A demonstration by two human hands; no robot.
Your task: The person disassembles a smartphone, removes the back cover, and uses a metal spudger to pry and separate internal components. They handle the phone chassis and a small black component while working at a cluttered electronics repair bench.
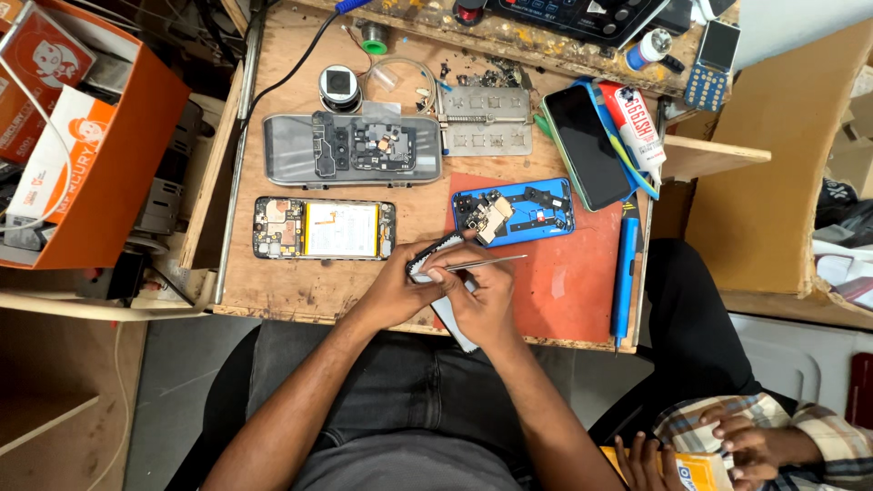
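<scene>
Gripping a small dark part [435, 256] in the left hand [400, 286], fingers clamped on it, the person works at it with tweezers [486, 264] pinched in the right hand [482, 300], just above the tabletop [273, 291] edge. Opened phones [325, 229] and a blue screwdriver [622, 282] lie nearby, well apart; nothing blocks the hands.

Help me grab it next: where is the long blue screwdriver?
Head view: the long blue screwdriver lies lengthwise along the red mat's right edge, below the dark-screened phone.
</scene>
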